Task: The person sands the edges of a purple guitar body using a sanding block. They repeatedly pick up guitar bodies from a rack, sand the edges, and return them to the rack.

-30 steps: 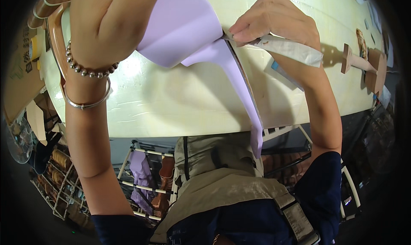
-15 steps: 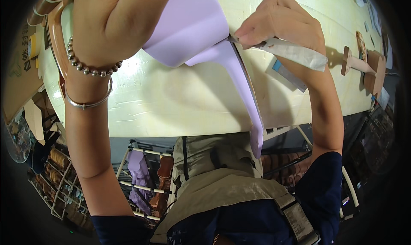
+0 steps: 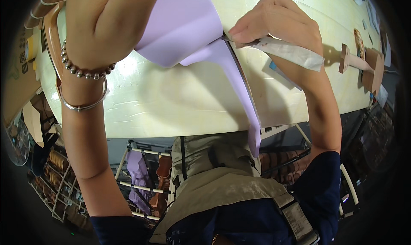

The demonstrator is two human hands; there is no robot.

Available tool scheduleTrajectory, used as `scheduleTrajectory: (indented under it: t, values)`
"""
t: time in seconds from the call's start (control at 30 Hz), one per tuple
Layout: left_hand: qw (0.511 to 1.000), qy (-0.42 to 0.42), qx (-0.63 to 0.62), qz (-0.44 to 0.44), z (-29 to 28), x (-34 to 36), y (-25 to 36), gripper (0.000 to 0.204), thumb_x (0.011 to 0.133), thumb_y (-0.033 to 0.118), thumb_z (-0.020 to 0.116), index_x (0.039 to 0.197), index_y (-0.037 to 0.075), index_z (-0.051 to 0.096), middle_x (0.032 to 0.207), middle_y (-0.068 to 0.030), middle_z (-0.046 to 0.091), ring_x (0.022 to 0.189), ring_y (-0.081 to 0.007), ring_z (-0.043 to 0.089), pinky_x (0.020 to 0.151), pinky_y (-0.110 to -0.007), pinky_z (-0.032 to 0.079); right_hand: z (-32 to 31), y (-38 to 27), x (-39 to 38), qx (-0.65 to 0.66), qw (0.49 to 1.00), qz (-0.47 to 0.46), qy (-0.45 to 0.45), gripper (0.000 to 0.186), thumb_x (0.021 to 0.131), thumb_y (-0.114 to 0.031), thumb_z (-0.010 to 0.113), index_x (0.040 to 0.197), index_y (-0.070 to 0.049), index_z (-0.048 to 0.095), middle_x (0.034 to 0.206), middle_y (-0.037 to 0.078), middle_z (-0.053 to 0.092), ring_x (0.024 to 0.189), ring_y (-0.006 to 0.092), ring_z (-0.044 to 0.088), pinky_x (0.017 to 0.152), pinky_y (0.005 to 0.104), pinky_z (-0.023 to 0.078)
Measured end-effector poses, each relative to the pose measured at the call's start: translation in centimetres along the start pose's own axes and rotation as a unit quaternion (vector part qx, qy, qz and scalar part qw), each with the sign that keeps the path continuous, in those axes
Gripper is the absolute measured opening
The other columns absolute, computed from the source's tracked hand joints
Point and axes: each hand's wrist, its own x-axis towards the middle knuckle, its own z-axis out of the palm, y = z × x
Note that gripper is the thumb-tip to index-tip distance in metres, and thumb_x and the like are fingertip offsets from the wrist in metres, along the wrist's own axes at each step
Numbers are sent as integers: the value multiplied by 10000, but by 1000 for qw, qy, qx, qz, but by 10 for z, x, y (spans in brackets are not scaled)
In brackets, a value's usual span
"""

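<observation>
Over the bench (image 3: pixel 180 103), the purple ukulele (image 3: pixel 184 31) lies near the left hand (image 3: pixel 109 24), whose grip is hidden; the right hand (image 3: pixel 278 20) pinches a taped blade (image 3: pixel 289 52), which, slipping, could scratch the ukulele.

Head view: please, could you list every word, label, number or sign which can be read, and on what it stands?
Brown cardboard, far left: dark printed characters; I cannot copy the wording.
Same cardboard: pale green mark, too blurred to read.
Dark blue shirt: pale print low down, too small to read.
Purple piece and white-wrapped tool: no lettering visible.
</observation>
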Motion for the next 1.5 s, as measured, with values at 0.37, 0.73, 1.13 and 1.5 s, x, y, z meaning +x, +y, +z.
scheduleTrajectory:
  t: [0.37,0.73,1.13,1.5]
  values:
    - [998,38,30,-48,9,-2,4,522,908,442,342,1095,-11,521,864,-69,552,825,-116,520,757,-256,418,0,2,-12,7,1000,21,4,161,592,0,700,714,-78,629,737,35,663,663,180,568,569,257,449]
    - [996,-68,46,-46,-6,9,25,503,913,422,333,1091,-9,521,835,-70,546,784,-96,506,689,-221,411,1,1,-21,22,999,22,5,142,604,-22,717,706,-82,638,738,29,666,690,172,589,595,268,452]
    - [987,-23,159,-16,-16,-1,14,366,889,264,409,1059,-23,560,902,-120,587,833,-164,560,765,-279,436,-9,-16,-60,40,845,533,-5,425,862,-256,606,1213,-47,489,669,68,627,477,172,532,474,295,425]
    - [768,72,-384,-507,93,-134,85,355,951,288,466,1144,-11,472,1117,-155,557,988,-272,585,829,-344,478,66,-106,-155,128,919,370,49,678,734,-30,615,1364,-60,364,946,172,513,796,339,511,723,392,438]
